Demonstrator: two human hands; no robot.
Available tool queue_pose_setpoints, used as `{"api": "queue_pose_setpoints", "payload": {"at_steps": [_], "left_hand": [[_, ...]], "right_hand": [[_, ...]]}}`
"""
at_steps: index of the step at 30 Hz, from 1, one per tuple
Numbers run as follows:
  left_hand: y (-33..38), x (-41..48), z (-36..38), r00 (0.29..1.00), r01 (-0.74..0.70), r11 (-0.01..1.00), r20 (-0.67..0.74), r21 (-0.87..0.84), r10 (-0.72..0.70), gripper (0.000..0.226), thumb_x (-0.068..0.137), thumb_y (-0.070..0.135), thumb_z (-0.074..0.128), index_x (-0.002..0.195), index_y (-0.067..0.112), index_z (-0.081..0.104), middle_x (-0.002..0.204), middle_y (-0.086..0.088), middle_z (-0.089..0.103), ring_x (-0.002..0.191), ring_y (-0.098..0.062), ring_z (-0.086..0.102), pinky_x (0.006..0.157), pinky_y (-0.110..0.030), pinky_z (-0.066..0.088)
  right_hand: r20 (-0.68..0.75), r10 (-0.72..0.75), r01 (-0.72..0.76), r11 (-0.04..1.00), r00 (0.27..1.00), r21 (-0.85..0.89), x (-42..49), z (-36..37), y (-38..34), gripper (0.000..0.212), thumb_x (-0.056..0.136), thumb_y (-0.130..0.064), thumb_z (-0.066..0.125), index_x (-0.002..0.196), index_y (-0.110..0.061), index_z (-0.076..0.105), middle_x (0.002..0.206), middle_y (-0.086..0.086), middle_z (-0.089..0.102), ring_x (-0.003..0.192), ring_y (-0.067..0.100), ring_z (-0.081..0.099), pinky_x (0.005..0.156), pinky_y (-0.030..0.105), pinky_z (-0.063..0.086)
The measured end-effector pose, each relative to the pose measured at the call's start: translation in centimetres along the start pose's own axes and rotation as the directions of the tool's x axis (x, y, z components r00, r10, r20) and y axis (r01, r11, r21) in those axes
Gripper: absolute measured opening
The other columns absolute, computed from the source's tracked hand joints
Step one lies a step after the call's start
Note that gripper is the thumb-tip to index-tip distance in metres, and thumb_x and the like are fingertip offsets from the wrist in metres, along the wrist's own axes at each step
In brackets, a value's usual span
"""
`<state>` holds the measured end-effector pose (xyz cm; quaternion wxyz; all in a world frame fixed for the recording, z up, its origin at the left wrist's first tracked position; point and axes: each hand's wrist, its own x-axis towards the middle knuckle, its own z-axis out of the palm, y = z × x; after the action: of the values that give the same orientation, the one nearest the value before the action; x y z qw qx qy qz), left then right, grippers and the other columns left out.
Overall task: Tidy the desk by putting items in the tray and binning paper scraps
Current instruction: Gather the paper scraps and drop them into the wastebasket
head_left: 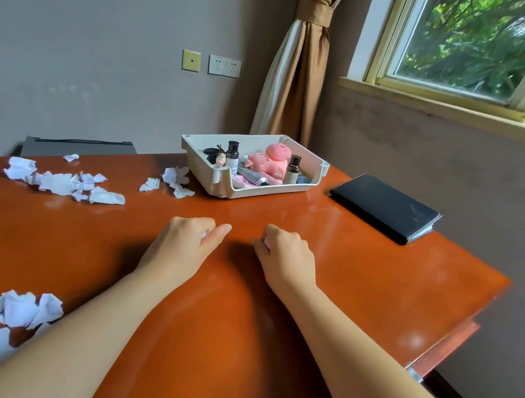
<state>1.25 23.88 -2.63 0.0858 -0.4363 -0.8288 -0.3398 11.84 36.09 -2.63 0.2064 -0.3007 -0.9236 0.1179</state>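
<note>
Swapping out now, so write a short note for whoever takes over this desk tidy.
Left hand grips a small white scrap; right hand grips another, both at the middle of the desk.
Done: tray holds bottles, pink plush toy, tube.
To do: black case lies right of the tray; paper scraps lie beside the tray, far left and near left.
No bin clearly in view.
</note>
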Motion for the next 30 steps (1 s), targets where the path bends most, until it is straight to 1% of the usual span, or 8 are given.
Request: {"api": "queue_pose_setpoints", "payload": {"at_steps": [4, 9, 12, 15, 21, 24, 28, 30], "left_hand": [[1.1, 0.3, -0.7, 0.997, 0.082, 0.991, 0.019, -0.101, -0.080, 0.044, 0.095, 0.034, 0.049, 0.060, 0.008, 0.051, 0.055, -0.003, 0.052, 0.055, -0.013, 0.058, 0.048, -0.020, 0.039], [5.0, 1.1, -1.6, 0.986, 0.077, 0.978, 0.160, -0.193, -0.046, 0.039, 0.094, 0.023, 0.053, 0.062, 0.000, 0.050, 0.057, -0.012, 0.062, 0.037, -0.016, 0.052, 0.056, -0.031, 0.051], [8.5, 0.9, -1.5, 0.971, 0.036, 0.974, 0.238, -0.222, 0.019, 0.025, 0.092, 0.025, 0.058, 0.072, 0.013, 0.050, 0.069, -0.013, 0.064, 0.034, -0.011, 0.048, 0.041, -0.023, 0.043], [12.2, 0.5, -0.7, 0.937, -0.032, 0.969, 0.330, -0.246, 0.114, 0.004, 0.092, 0.026, 0.057, 0.090, 0.024, 0.059, 0.090, -0.008, 0.060, 0.040, -0.009, 0.049, 0.037, -0.016, 0.038], [20.2, -1.1, 2.8, 0.866, -0.169, 0.947, 0.418, -0.274, 0.275, 0.039, 0.097, 0.031, 0.046, 0.063, 0.015, 0.056, 0.056, -0.001, 0.050, 0.044, -0.012, 0.045, 0.047, -0.021, 0.040], [23.9, -2.6, 5.5, 0.847, -0.203, 0.927, 0.419, -0.314, 0.328, 0.049, 0.101, 0.031, 0.037, 0.057, 0.009, 0.043, 0.055, -0.002, 0.042, 0.052, -0.011, 0.040, 0.054, -0.025, 0.032], [28.0, -5.0, 9.0, 0.788, -0.221, 0.904, 0.479, -0.366, 0.386, 0.052, 0.102, 0.028, 0.034, 0.052, 0.012, 0.032, 0.052, -0.008, 0.035, 0.053, -0.016, 0.036, 0.052, -0.031, 0.028], [29.4, -6.2, 11.1, 0.751, -0.207, 0.909, 0.537, -0.362, 0.385, 0.052, 0.102, 0.027, 0.033, 0.052, 0.012, 0.032, 0.061, -0.019, 0.045, 0.064, -0.025, 0.045, 0.059, -0.037, 0.033]], "right_hand": [[0.016, 0.083, -0.085, 0.983, 0.996, 0.164, 0.4, -1.6, 0.5, 0.021, 0.094, -0.026, 0.053, 0.089, -0.007, 0.058, 0.091, 0.011, 0.063, 0.081, 0.029, 0.060, 0.069, 0.038, 0.052], [0.033, 0.108, -0.112, 0.975, 0.994, 0.193, 0.5, -5.6, 2.3, 0.026, 0.093, -0.022, 0.054, 0.071, -0.007, 0.054, 0.086, 0.018, 0.067, 0.081, 0.036, 0.062, 0.066, 0.033, 0.049], [0.014, 0.085, -0.086, 0.986, 0.996, 0.146, -0.7, -8.9, 3.9, 0.035, 0.093, -0.019, 0.053, 0.059, -0.012, 0.047, 0.085, 0.017, 0.068, 0.079, 0.035, 0.063, 0.070, 0.036, 0.053], [-0.011, 0.092, -0.090, 0.988, 0.996, 0.129, -2.5, -11.9, 6.2, 0.022, 0.093, -0.013, 0.053, 0.073, -0.006, 0.060, 0.077, 0.011, 0.061, 0.074, 0.030, 0.063, 0.066, 0.029, 0.051], [-0.088, 0.136, -0.130, 0.989, 0.987, 0.066, -7.3, -16.0, 12.4, 0.022, 0.092, -0.013, 0.053, 0.080, 0.001, 0.065, 0.081, 0.017, 0.068, 0.069, 0.029, 0.060, 0.062, 0.029, 0.046], [-0.106, 0.192, -0.187, 0.981, 0.976, 0.058, -10.0, -16.8, 15.6, 0.026, 0.095, -0.018, 0.051, 0.088, 0.001, 0.065, 0.085, 0.013, 0.068, 0.072, 0.024, 0.062, 0.063, 0.030, 0.051], [-0.066, 0.278, -0.270, 0.957, 0.958, 0.101, -14.1, -17.1, 19.3, 0.020, 0.098, -0.018, 0.046, 0.084, -0.011, 0.060, 0.075, -0.003, 0.054, 0.057, 0.003, 0.048, 0.047, 0.008, 0.031], [-0.034, 0.336, -0.328, 0.933, 0.941, 0.147, -16.0, -16.6, 21.5, 0.025, 0.098, -0.016, 0.046, 0.082, -0.008, 0.063, 0.081, 0.000, 0.059, 0.063, 0.009, 0.053, 0.053, 0.011, 0.035]]}}
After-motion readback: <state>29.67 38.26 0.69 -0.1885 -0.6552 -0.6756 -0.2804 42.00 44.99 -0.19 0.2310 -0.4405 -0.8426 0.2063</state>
